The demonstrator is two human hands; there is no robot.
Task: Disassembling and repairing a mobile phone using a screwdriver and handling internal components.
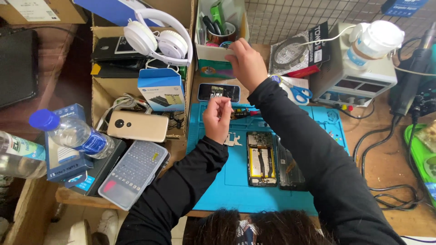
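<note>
Mid-teardown: left hand [218, 119] pinching 1 tiny part above opened black phone [262, 159]; right hand [245, 63] gripping small cardboard box [213, 61], likely fetching the next tool.

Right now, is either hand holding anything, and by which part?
The left hand pinches something small at its fingertips, too small to identify. The right hand reaches to the small box; whether it grips anything cannot be told.

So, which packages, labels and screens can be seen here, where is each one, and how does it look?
Small blue and white box: upright in the cardboard tray, left of the mat.
Dark blue box: flat at left, under the bottle.
Bottle label: blue band on a clear bottle.
Phone screen: lit, behind the left hand.
Black packet: near the right hand.
</note>
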